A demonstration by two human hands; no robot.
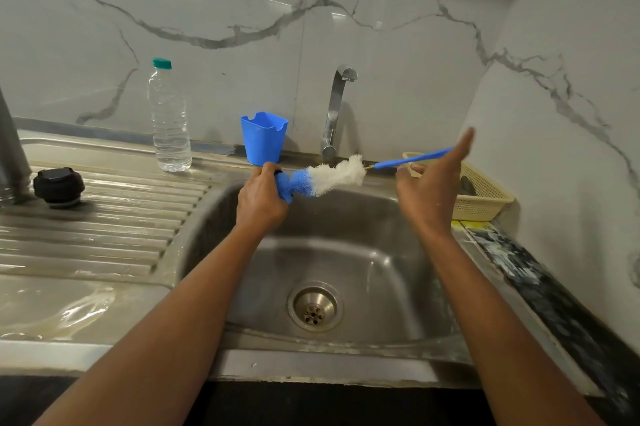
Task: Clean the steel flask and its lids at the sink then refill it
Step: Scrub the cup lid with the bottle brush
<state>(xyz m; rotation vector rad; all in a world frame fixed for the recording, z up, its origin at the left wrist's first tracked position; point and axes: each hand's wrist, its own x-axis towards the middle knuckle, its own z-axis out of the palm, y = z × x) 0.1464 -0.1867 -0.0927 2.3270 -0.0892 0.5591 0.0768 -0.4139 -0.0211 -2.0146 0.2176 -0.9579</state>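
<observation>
- Left grip (259,197) curled round the blue tip of the brush (339,176) above the sink (346,252), probably wringing it.
- Right grip (433,183) was spread, straight fingers steadying the handle.
- Flask (10,148) and black lid (59,186) stood aside on the draining surface (104,225).

Both forearms extend forward, bare, with the wrists roughly level and the hands well apart.

Left hand (259,195): back of hand toward the camera, fingers curled tightly round the blue tip of the brush (332,176).

Right hand (433,183): raised and edge-on. Its index finger is straight and points up and away, and its thumb reaches left. The brush handle ends behind the index finger. Whether the handle is gripped cannot be determined.
</observation>
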